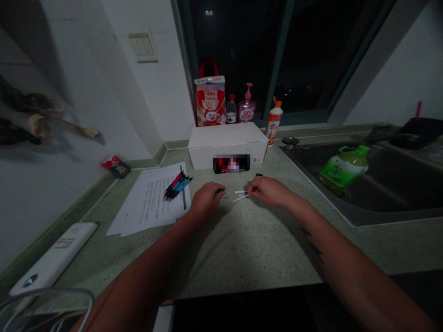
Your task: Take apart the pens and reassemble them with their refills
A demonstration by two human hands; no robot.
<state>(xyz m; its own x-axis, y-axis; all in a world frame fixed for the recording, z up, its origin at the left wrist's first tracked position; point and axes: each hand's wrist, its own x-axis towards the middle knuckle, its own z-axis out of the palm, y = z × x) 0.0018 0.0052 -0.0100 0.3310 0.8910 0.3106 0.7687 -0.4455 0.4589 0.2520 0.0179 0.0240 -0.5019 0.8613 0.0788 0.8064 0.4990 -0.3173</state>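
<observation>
My left hand is closed, its fingertips pinching a small black piece above the counter. To its right, my right hand is closed around a white pen-like tube that points left. A thin white stick lies just below the tube, its right end near my right fingers; whether they hold it too I cannot tell. Several red, blue and black pens lie in a pile on printed paper sheets left of my left hand. A phone leans against a white box behind my hands.
A sink holding a green jug is at the right. Behind the box stand a red bag, a small bottle, a pink pump bottle and an orange-capped bottle. A white power strip-like device lies at the left.
</observation>
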